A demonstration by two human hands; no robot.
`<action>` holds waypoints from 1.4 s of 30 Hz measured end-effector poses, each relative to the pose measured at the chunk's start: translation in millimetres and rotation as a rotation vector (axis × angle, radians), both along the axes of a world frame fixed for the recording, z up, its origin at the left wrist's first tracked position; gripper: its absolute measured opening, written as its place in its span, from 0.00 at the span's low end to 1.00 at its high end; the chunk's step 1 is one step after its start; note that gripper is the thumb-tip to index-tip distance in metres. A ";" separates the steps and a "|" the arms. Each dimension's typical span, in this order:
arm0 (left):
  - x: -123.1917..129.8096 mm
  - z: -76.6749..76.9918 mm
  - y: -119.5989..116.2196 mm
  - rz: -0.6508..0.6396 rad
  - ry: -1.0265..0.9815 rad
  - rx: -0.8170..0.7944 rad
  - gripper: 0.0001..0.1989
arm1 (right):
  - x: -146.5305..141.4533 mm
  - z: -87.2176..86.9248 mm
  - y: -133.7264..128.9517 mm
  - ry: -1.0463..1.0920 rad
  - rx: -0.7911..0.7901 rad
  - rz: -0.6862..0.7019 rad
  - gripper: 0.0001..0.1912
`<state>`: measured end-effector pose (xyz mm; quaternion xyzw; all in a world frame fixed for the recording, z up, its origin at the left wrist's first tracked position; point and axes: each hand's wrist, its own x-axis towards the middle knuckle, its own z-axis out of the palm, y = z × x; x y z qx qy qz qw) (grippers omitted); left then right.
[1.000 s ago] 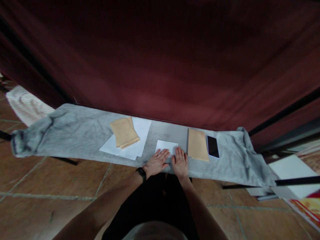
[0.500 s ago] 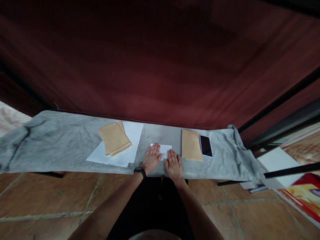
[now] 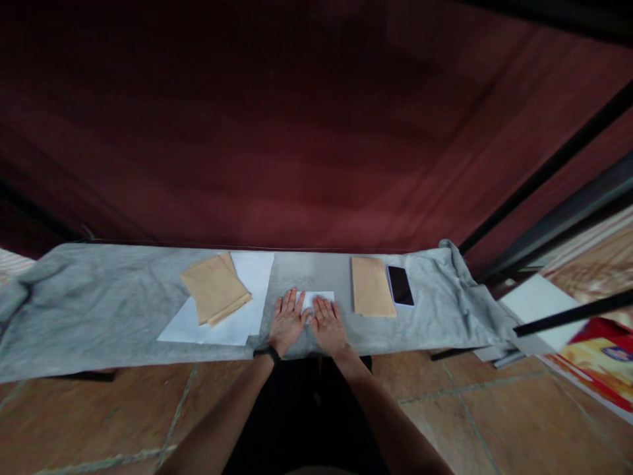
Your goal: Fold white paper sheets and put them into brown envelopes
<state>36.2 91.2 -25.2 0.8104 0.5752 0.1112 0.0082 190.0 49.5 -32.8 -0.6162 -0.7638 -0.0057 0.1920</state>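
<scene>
A small white piece of paper (image 3: 325, 296), perhaps folded, lies on the grey cloth in front of me, partly covered by both hands. My left hand (image 3: 288, 321) rests flat at its left side, fingers stretched out, a dark band on the wrist. Over its middle and lower part lies my right hand (image 3: 328, 324), also flat with extended fingers. The two thumbs are close together. To the left, brown envelopes (image 3: 213, 288) sit on top of larger white sheets (image 3: 256, 270). On the right is another stack of brown envelopes (image 3: 372, 287).
A phone (image 3: 400, 285) with a dark screen lies beside the right envelopes. Grey cloth (image 3: 113, 297) covers the narrow bench, wrinkled at both ends. A dark red panel (image 3: 297, 145) rises behind it. Black bars (image 3: 568, 313) and a colourful printed box (image 3: 603, 359) are at the right.
My right hand has shifted left across the white paper, nearer to my left hand. The camera view has tilted and moved slightly. Envelopes and phone lie as before.
</scene>
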 end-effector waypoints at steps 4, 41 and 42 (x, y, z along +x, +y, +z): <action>-1.3 0.3 -0.1 -0.011 0.022 0.008 0.29 | -3.6 -1.2 12.8 0.001 -0.038 0.002 0.26; -15.0 -4.3 -2.0 0.100 0.017 0.035 0.30 | 30.6 -5.3 -48.5 -0.066 0.082 -0.053 0.28; -17.4 -5.1 -2.0 0.098 0.003 0.044 0.29 | 30.9 -5.8 -49.3 -0.061 0.086 -0.058 0.28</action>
